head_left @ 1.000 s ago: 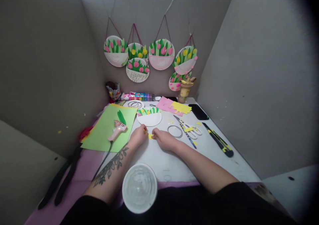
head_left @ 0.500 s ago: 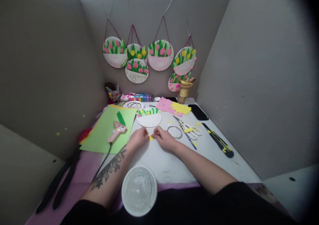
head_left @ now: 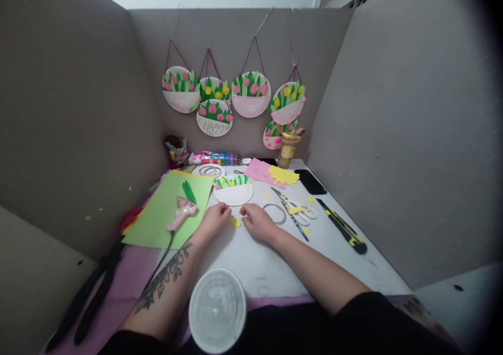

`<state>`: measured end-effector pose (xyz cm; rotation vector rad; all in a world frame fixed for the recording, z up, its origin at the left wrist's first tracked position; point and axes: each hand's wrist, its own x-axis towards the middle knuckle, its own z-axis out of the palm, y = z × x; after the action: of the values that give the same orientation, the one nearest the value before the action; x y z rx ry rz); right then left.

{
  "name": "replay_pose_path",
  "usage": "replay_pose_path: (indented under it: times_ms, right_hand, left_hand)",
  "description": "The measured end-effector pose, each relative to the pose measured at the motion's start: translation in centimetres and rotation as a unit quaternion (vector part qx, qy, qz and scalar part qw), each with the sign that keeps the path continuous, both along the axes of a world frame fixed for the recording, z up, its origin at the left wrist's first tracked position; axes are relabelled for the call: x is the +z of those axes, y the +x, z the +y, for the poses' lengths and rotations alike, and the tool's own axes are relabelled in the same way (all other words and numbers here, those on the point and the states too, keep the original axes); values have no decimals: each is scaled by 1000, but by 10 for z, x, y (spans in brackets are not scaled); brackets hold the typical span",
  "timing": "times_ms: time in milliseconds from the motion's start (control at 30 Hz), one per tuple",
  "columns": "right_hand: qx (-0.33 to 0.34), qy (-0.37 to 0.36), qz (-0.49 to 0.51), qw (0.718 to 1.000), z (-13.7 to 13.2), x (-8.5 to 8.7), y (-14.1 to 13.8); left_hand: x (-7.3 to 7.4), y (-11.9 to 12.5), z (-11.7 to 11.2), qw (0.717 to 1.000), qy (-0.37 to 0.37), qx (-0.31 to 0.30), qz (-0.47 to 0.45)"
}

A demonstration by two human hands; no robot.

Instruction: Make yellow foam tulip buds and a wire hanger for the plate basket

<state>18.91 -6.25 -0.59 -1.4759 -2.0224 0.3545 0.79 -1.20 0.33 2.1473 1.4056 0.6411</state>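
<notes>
Head-worn view, downward over table [head_left: 275,261]

We see a paper scrap [head_left: 236,222] on the bench [head_left: 251,255] between our left hand [head_left: 214,220] and right hand [head_left: 257,223]. A paper plate [head_left: 234,192] lies just behind, a glue gun [head_left: 181,212] to its left, scissors [head_left: 295,208] to the right.

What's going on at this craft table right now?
A person sits at a white table with both hands resting on it. The left hand and the right hand lie either side of a small yellow paper piece, which sits flat between them; neither hand clearly grips it. Just beyond is a paper plate with green leaves. A pink glue gun rests on green paper, and scissors lie to the right.
</notes>
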Motion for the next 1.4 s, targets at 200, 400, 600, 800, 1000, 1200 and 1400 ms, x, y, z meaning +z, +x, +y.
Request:
replay_pose_path:
  times_ms: [200, 400, 600, 800, 1000, 1200, 1400]
  right_hand:
    - [-118, -97, -165, 974, -4, 23, 49]
    - [-138, -38, -156, 977, -12, 36, 50]
    - [25, 25, 2, 999, -20, 43, 25]
    - [53, 20, 135, 989, -23, 38, 24]
    - [29, -7, 301, 953, -14, 28, 34]
    - [54, -6, 358, 932, -6, 20, 39]
    - [27, 23, 343, 939, -5, 18, 39]
  left_hand:
    - [7, 1, -3, 999, 24, 10, -25]
    - [7, 9, -12, 994, 86, -33, -54]
    - [12, 14, -24, 970, 172, -135, -106]
    - [21, 13, -25, 974, 92, -132, -162]
    - [16, 8, -18, 934, -80, -141, -317]
    - [3, 9, -8, 868, -132, -156, -453]
    - [3, 10, -8, 853, -214, -136, -456]
